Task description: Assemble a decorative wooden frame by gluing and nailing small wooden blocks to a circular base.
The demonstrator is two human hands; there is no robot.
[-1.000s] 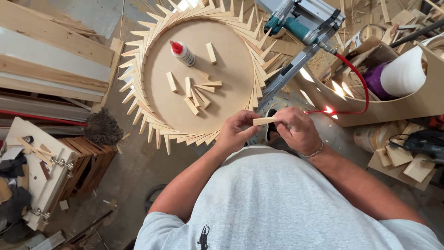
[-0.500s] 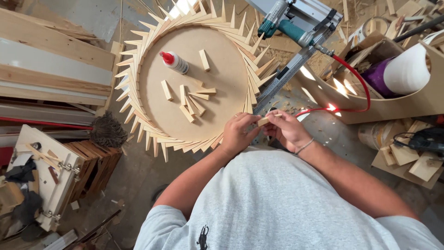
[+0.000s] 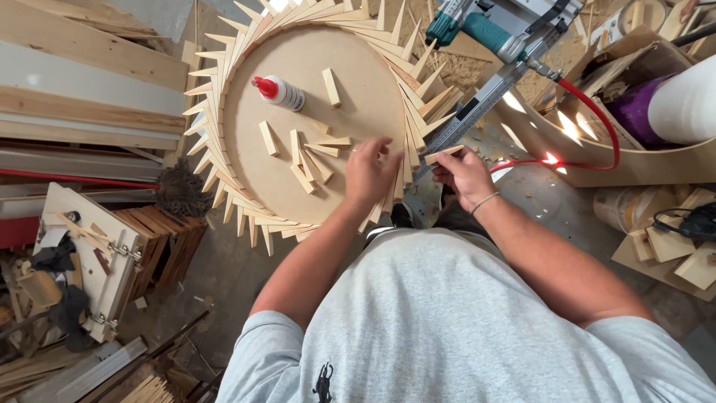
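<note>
Head view: The right hand (image 3: pixel 464 173) pinches a small pale wooden wedge (image 3: pixel 443 154) between thumb and fingertips, narrow end toward the round wooden disc ringed with radiating pale wedges (image 3: pixel 313 67), which keeps it aligned with the ring. The left hand (image 3: pixel 371 172), fingers spread and holding nothing, rests on the ring just beside the pinched wedge, apparently steadying neighbouring pieces. Loose wooden blocks (image 3: pixel 307 155) and a white glue bottle with red cap (image 3: pixel 279 92) lie beyond its fingertips.

Woodworking workshop, nail gun (image 3: pixel 477 30), stacked planks (image 3: pixel 82 82)

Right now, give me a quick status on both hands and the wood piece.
Left hand open, on sunburst ring. Right hand pinching wooden wedge by the rim. Metal ruler close behind.
</note>
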